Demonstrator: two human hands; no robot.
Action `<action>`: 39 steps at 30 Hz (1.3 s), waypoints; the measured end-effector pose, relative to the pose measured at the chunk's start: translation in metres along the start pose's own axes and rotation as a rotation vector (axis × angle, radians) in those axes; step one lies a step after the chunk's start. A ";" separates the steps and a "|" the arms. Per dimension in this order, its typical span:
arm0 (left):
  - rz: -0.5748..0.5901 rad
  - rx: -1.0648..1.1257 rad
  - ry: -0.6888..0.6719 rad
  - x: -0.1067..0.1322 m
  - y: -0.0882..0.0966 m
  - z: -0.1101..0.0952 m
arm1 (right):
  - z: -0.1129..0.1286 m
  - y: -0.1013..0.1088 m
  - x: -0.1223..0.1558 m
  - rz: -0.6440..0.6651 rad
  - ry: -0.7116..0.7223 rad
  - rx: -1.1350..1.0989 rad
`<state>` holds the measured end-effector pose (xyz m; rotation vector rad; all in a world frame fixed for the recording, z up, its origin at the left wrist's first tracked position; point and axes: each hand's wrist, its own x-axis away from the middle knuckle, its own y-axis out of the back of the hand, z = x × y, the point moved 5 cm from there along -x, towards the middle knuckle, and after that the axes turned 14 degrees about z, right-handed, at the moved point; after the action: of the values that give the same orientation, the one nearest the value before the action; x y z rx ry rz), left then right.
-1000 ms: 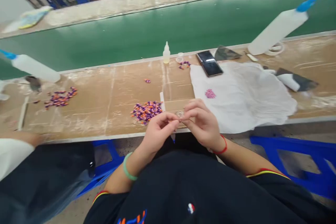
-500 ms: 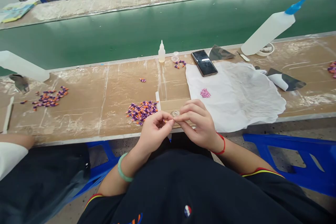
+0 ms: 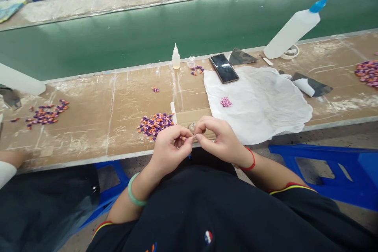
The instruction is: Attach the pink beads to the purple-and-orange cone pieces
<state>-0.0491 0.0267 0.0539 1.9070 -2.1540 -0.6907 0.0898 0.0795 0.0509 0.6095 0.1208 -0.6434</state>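
Hands [image 3: 217,137] nearly touch, the left [image 3: 168,147] holding a small colourful piece [image 3: 183,138].

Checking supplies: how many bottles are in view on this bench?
3: a small dropper bottle left of the phone, a large white bottle right of it, and a second large bottle at the far left, cut off by the picture's edge. Others could be hidden.

A tiny, colorful piece [image 3: 183,138] is tucked in the left hand [image 3: 169,145], with a bit of pink and orange peeking out. Most of it is hidden. Just beside that hand, lots of little purple and orange pieces [image 3: 155,125] lie in a messy heap on the table [image 3: 130,96].
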 end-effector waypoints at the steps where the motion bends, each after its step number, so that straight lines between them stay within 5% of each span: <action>1: 0.011 -0.013 0.001 0.000 0.000 0.000 | -0.001 -0.001 0.000 0.004 -0.002 0.009; 8: 0.101 0.174 0.096 0.000 0.001 0.011 | -0.010 -0.007 0.000 0.069 -0.087 -0.146; 15: -0.016 0.483 0.190 0.008 0.008 0.032 | -0.014 -0.006 0.000 0.153 -0.177 -0.286; 25: -0.009 0.586 0.361 0.032 0.002 0.074 | -0.055 -0.007 -0.005 0.460 -0.178 0.621; 39: -0.014 0.666 0.392 0.039 0.000 0.086 | -0.054 -0.019 -0.023 0.641 -0.252 0.836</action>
<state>-0.0924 0.0077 -0.0280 2.0982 -2.2597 0.4436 0.0644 0.1107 0.0038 1.2902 -0.5921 -0.1095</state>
